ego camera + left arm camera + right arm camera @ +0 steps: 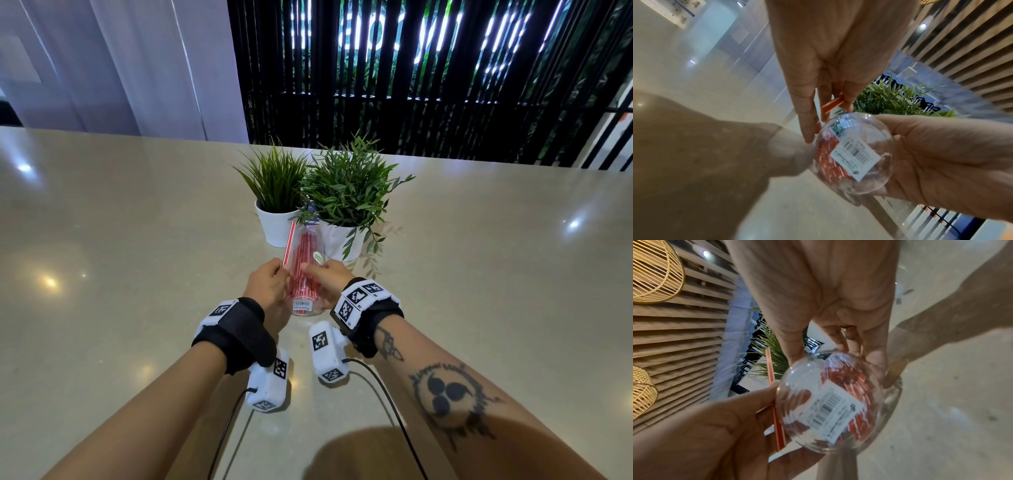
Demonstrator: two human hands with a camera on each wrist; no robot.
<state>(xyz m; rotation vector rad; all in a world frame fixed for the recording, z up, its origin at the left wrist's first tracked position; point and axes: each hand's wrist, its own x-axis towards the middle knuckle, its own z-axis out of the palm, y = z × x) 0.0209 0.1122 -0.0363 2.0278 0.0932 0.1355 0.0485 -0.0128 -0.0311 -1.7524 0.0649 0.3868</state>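
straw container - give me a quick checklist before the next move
1. Loose straw pinched by left hand: ok.
2. Container gripped by right hand: ok.
3. Container's far end open: cannot tell.
4. Loose straw inside container: not ok, it lies along the outside.
5. Clearance from potted plants: not ok, leaves crowd the far end.

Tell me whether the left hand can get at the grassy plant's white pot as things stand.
Probably yes: the white pot stands beyond the left hand, with open table between. But its grip is taken up pinching a loose straw beside the straw container, so it would need freeing first.
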